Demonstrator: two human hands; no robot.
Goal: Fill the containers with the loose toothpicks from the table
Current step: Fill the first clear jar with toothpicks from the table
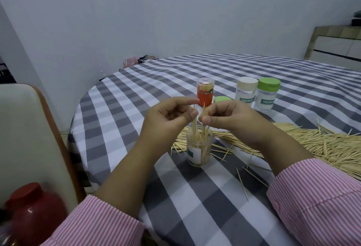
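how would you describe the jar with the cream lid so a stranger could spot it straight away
On the checked tablecloth, look beyond the hands to the row of three upright containers. The cream-lidded jar stands in the middle, between the orange container and the green-lidded jar; only its lid is cream.

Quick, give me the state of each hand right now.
Left hand: pinching a bunch of toothpicks over the open jar.
Right hand: pinching another bunch of toothpicks over the same jar.

"TOOTHPICK" stands on the labels of the cream-lidded jar (246, 95) and green-lidded jar (266, 97).
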